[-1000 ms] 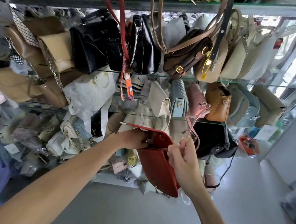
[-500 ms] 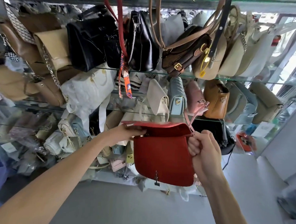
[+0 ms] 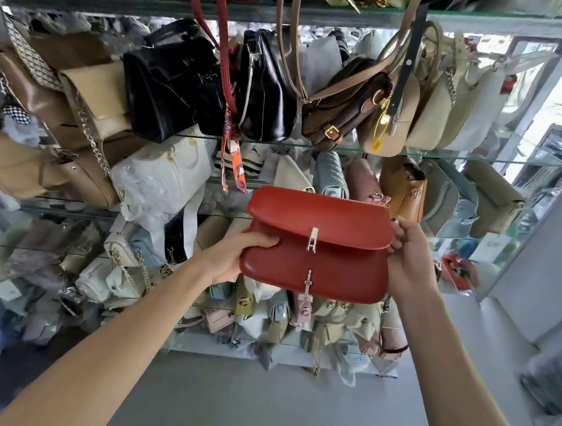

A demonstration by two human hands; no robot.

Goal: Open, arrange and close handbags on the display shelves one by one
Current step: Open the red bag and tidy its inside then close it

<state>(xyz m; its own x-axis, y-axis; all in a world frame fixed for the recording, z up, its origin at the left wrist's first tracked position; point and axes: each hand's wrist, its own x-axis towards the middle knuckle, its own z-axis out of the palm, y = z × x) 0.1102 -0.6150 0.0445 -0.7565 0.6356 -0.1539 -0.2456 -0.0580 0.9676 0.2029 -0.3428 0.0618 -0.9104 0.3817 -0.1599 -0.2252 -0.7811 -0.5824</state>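
Observation:
A red leather handbag point(image 3: 317, 244) hangs in the air in front of the glass shelves, its front facing me. Its flap lies down over the body; the metal clasp tab on the flap sits above the catch lower on the body, apart from it. My left hand point(image 3: 238, 256) grips the bag's left end, thumb on the front just under the flap edge. My right hand point(image 3: 407, 258) holds the right end, fingers curled round the flap's edge. The bag's strap is hidden.
Glass shelves point(image 3: 471, 156) packed with handbags fill the view: black bags point(image 3: 169, 86) and a brown buckled bag point(image 3: 340, 108) on the upper shelf, a tan bag point(image 3: 404, 186) behind the red one. Straps point(image 3: 223, 47) dangle from the top shelf. Grey floor point(image 3: 263, 401) lies below.
The flap, standing open earlier, now lies down over the bag's front. The bag has turned from edge-on to face me and has risen. Both hands shifted to its ends.

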